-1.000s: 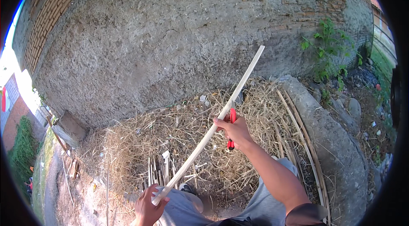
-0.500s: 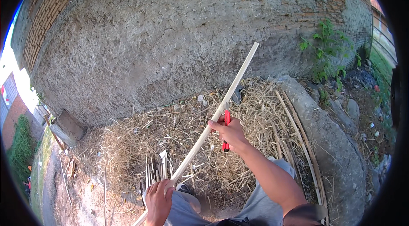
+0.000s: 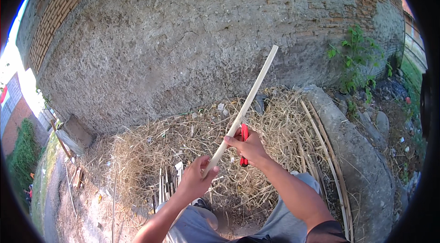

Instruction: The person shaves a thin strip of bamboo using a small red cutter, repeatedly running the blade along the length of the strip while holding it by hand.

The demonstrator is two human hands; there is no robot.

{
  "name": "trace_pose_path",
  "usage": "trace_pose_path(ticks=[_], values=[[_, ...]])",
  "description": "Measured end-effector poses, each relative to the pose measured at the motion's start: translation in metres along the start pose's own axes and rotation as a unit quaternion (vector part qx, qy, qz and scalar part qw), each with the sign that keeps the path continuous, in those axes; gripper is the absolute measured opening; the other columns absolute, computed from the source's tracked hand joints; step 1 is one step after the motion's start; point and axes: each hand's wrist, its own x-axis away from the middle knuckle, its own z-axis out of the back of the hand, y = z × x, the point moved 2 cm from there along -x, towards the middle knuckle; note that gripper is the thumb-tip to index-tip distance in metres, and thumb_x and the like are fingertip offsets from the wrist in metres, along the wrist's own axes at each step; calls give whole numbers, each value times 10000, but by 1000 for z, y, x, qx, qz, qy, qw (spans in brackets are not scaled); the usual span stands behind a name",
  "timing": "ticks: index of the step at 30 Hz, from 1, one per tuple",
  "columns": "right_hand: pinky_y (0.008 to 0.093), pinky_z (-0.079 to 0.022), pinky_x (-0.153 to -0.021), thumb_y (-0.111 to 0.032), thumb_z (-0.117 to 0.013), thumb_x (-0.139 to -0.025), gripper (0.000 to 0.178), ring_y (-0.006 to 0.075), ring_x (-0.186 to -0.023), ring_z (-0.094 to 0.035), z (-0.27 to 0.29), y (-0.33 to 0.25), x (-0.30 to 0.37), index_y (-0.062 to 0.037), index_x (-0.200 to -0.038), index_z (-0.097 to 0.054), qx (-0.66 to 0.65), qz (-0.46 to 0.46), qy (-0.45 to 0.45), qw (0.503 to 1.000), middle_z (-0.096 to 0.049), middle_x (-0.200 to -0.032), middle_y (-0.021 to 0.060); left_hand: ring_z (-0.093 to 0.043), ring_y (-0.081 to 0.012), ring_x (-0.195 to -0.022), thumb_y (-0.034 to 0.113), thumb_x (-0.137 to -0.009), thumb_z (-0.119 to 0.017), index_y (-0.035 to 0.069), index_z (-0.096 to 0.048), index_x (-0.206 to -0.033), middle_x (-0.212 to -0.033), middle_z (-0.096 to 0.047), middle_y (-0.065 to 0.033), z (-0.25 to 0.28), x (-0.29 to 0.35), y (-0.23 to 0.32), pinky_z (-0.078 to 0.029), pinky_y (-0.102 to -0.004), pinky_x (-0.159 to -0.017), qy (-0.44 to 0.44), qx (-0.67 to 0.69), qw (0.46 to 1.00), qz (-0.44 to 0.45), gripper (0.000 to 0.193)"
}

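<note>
A long pale bamboo strip (image 3: 255,88) slants up and away across the middle of the view, its far end raised in front of the wall. My right hand (image 3: 250,146) grips it near mid-length and also holds a red-handled utility knife (image 3: 244,160); the blade is hard to make out beside the strip. Lower down, my left hand (image 3: 198,179) curls loosely round the same strip, thumb on one side and fingers on the other. My left hand and forearm mostly hide the strip's near part.
Dry shavings (image 3: 133,165) cover the ground before a rough plastered wall (image 3: 183,55). Several cut strips (image 3: 163,185) stand by my left leg. Long strips (image 3: 327,149) lie at right along a concrete ledge (image 3: 353,151). A green plant (image 3: 355,55) grows by the wall.
My left hand has moved up and right along the strip, closer to my right hand. My right hand keeps its hold on the strip and knife. The view has shifted slightly.
</note>
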Motion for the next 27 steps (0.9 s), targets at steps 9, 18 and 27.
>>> trace_pose_path(ticks=[9,18,27], values=[[262,-428,-562,-288,-750,-859,279,86,-636,-566,20,-2,-7,-35,-958,-689,145,-26,-173,974,-678,-761,36,-332,-45,-495,248,-1077,-353,16,-476,-1259,-746,-510,-19,-9,-39,22,-301,-223,-429,-221,370,886,172,320],[455,-557,-661,-174,-539,-916,224,335,-677,-690,18,0,8,1,-941,-677,598,123,-10,792,-678,-737,195,-321,-30,-490,233,-1076,-345,-5,-542,-1148,-694,-428,24,-15,33,-9,-294,-211,-429,-122,327,911,221,317],[466,-557,-623,-188,-579,-857,214,343,-618,-688,-12,19,19,-16,-838,-703,640,104,-20,761,-669,-678,213,-453,-73,-563,211,-1055,-394,-9,-561,-967,-654,-490,3,-28,56,-23,-398,-262,-538,-63,244,952,174,289]])
